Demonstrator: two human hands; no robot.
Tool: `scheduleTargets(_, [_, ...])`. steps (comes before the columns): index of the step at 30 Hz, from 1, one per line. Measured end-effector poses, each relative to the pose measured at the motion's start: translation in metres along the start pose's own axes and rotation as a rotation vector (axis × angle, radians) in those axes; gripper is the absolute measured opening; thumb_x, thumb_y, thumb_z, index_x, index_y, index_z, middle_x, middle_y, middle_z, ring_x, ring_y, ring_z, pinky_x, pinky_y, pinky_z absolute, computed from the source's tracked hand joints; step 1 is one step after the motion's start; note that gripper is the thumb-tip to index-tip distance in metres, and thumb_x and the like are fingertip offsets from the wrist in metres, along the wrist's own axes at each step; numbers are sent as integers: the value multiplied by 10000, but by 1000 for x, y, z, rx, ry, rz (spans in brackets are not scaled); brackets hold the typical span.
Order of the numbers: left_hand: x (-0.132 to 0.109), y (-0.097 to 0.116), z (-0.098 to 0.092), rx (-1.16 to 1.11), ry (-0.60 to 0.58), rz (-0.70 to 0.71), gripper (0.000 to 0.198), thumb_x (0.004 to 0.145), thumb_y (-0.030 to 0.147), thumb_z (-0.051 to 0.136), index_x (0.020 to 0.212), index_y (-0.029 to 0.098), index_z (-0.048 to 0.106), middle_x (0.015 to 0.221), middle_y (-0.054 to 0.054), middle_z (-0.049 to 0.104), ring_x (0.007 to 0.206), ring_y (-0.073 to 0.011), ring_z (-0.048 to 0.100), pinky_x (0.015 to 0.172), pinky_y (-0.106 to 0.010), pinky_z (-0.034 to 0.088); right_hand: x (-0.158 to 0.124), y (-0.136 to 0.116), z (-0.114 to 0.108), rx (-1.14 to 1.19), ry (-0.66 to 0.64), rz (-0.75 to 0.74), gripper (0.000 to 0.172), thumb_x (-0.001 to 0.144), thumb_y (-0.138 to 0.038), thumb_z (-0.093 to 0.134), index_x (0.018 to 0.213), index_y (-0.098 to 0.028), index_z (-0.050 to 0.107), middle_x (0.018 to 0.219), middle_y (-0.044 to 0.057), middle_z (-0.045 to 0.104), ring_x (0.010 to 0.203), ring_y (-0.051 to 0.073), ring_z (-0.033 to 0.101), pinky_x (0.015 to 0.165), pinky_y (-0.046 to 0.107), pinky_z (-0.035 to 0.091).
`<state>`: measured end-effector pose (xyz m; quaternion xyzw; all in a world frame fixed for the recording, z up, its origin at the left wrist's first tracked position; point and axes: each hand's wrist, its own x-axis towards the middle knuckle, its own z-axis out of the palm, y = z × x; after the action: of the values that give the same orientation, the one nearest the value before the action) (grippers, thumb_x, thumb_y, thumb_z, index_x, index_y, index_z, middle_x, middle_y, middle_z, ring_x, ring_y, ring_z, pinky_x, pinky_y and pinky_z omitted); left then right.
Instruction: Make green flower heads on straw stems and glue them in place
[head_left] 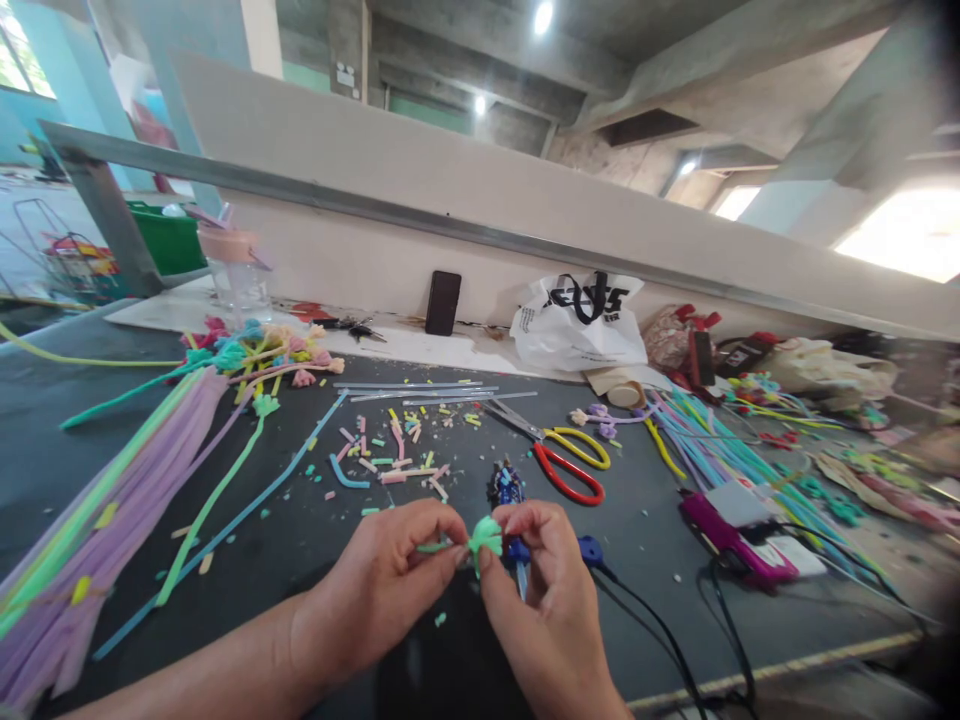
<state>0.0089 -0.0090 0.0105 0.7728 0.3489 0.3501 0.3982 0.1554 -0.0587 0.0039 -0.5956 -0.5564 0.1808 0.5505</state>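
Note:
A small green pipe-cleaner flower [487,534] is held between my two hands above the dark tabletop. My right hand [551,590] pinches its petals between thumb and forefinger. Fingertips of my left hand [390,570] are closed on the thin green stem at the flower's left side. Just beyond my right hand lies a blue glue gun [508,487], partly hidden by the fingers. Past it rest scissors [574,475] with one red and one yellow handle, blades apart. Cut pipe-cleaner pieces [397,475] are scattered beyond my left hand.
Bundled lilac and green pipe cleaners [142,490] lie at left, finished flowers [262,350] behind them. Clear glue sticks [435,392], a phone [443,303], a white bag [577,320] and a cup [232,265] stand farther back. A magenta device [735,540] with black cables is at right.

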Motion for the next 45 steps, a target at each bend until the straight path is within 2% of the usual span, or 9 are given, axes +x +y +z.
scheduleTargets(6, [1,1,2,-49,8,-94,139,752,224,551,885,193,527,478,110,350,433,-70,329,437,-182,267,3,-3,1,-32,9,-29,165,711,-158,565,799,-227,444,815,12,562,731,167,578,660,287,437])
scheduleTargets(12, [0,2,2,-45,-7,-65,75,740,189,534,814,193,521,557,80,450,451,-58,352,430,-167,279,2,-3,0,-41,9,-50,168,722,-143,552,806,-231,436,831,13,565,764,173,587,692,299,440])
scheduleTargets(20, [0,-3,2,16,-3,37,52,787,204,526,795,183,573,596,61,484,468,-53,374,426,-156,285,-1,3,-1,-50,-19,-73,202,732,-128,540,848,-239,418,892,18,557,820,180,589,737,321,444])
scheduleTargets(26, [-3,-6,0,105,1,149,111,837,217,503,810,198,608,674,34,589,569,-72,497,531,-167,350,-2,6,0,-54,-22,-79,205,735,-126,535,858,-233,412,883,19,556,809,170,581,729,307,454])
scheduleTargets(29, [-1,-5,-2,79,-3,125,121,837,231,512,795,193,619,662,31,584,582,-81,496,557,-185,348,1,2,-4,-100,-55,-81,188,748,-151,537,879,-231,428,860,19,559,768,166,571,708,306,456])
scheduleTargets(33, [6,-6,0,-263,16,-165,129,799,286,563,749,174,603,563,52,461,504,-73,392,480,-184,306,7,-5,-18,-222,-125,-139,170,796,-224,529,957,-225,472,871,33,573,785,181,562,718,323,448])
scheduleTargets(36, [10,-10,1,-639,19,-368,181,774,341,605,748,167,565,526,77,371,436,-49,262,402,-169,218,11,-6,-25,-291,-28,-206,145,829,-246,507,972,-225,497,879,36,580,790,183,564,702,321,440])
scheduleTargets(40, [11,-14,0,-993,-109,-457,219,774,351,630,726,169,518,480,107,224,419,-42,95,376,-170,91,12,-2,-22,-316,10,-364,124,827,-167,511,933,-231,525,824,11,602,750,165,573,706,313,418])
scheduleTargets(45, [7,-13,-3,-1099,-237,-521,226,784,319,633,705,164,489,475,107,213,421,-37,79,380,-170,66,13,-3,-20,-274,-64,-472,165,830,-104,520,935,-228,548,848,13,628,800,165,587,746,319,392])
